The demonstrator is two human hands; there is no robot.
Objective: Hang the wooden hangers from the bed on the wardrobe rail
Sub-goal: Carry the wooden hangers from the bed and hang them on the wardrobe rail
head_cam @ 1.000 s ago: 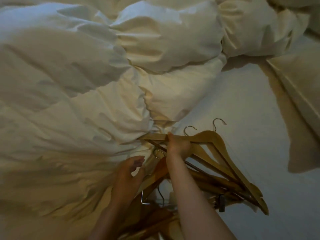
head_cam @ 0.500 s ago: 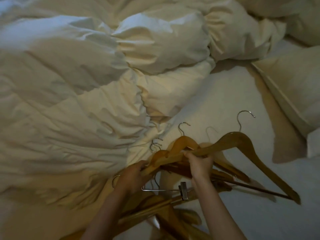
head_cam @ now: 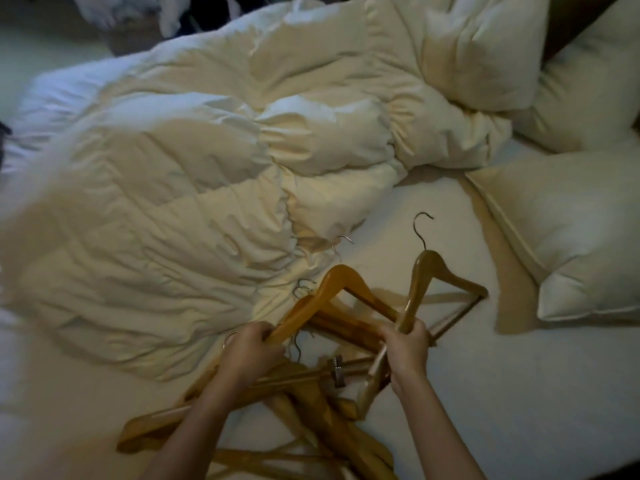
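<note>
Hangers [head_cam: 304,403] heaped; each hand apparently grips one.

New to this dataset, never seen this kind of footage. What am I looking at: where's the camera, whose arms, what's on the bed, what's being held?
There is no machine here. A person wears one wide-angle camera on the head, looking forward and down, so the two bare arms coming in from the bottom edge are their own.

The surface is a bed: a rumpled cream duvet covers the left and middle, pillows lie on the right, and a bare sheet shows lower right.

A pile of wooden hangers with metal hooks lies on the sheet in front of the person. The left hand grips one arm of an orange-brown hanger. The right hand grips one arm of a paler hanger, which is tilted up, hook pointing away. No wardrobe rail is in view.
</note>
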